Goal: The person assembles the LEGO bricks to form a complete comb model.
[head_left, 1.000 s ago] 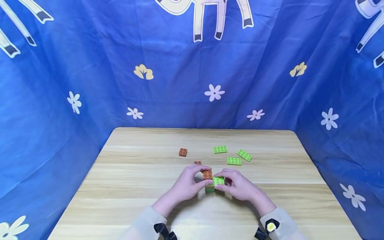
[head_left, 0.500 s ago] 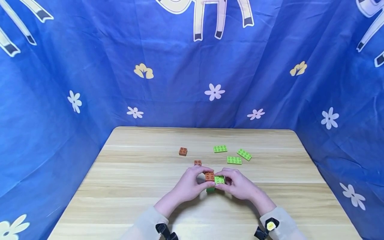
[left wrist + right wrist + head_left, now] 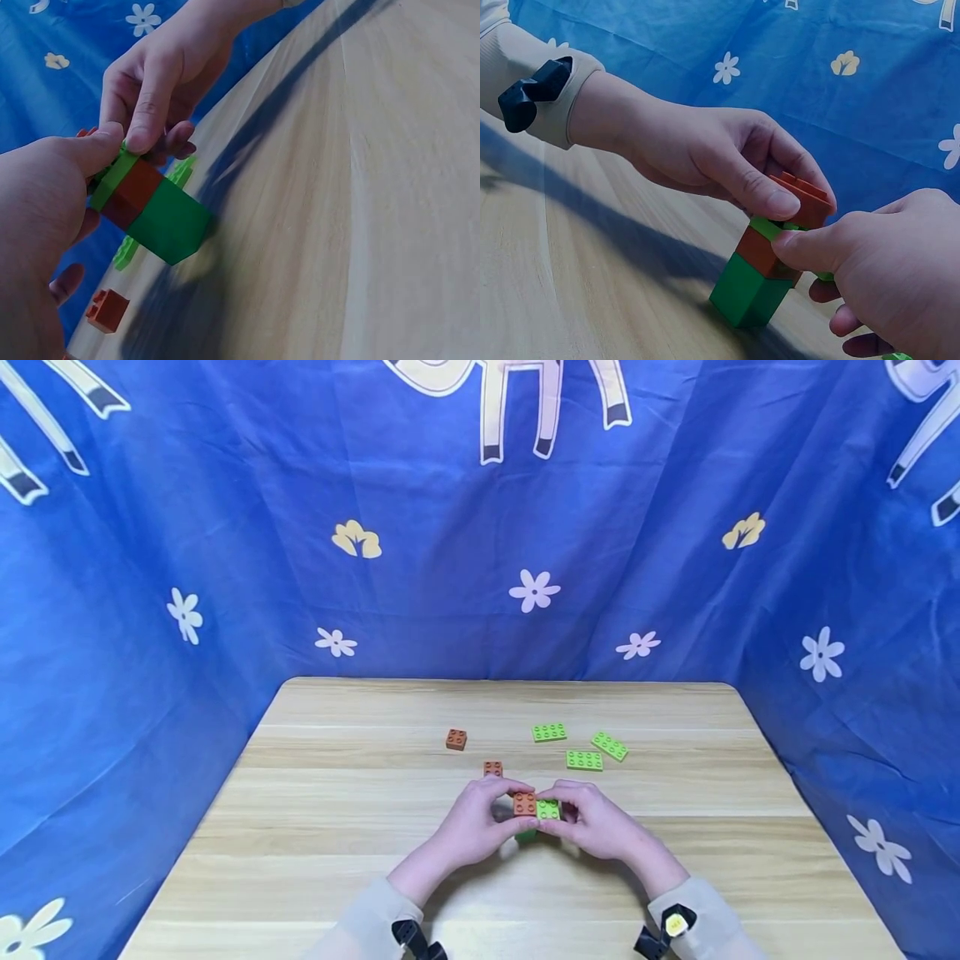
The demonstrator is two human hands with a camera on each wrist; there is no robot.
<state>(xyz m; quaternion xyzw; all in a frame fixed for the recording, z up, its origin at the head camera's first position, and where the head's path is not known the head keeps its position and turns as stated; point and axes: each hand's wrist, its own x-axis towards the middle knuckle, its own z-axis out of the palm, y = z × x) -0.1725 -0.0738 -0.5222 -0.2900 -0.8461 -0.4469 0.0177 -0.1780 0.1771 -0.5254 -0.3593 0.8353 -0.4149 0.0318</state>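
Note:
A small stack stands on the table: a dark green block [image 3: 750,292] at the bottom, reddish-brown brick [image 3: 135,193] above it, then a light green flat brick [image 3: 548,810]. My left hand [image 3: 472,823] pinches another reddish-brown brick [image 3: 524,803] between thumb and fingers, over the left end of the light green brick. In the right wrist view it sits on or just above that brick; the contact is hidden by the thumbs. My right hand [image 3: 596,823] pinches the right end of the light green brick with thumb and forefinger.
Beyond the hands lie two loose reddish-brown bricks, one nearer [image 3: 492,768] and one farther [image 3: 456,739]. Three light green flat bricks [image 3: 550,732] are spread at the back right. Blue patterned cloth [image 3: 450,610] rises behind the wooden table [image 3: 300,827].
My left hand has shifted slightly right and nearer with the reddish-brown brick, which now covers the left studs of the light green brick. The right hand has stayed nearly still.

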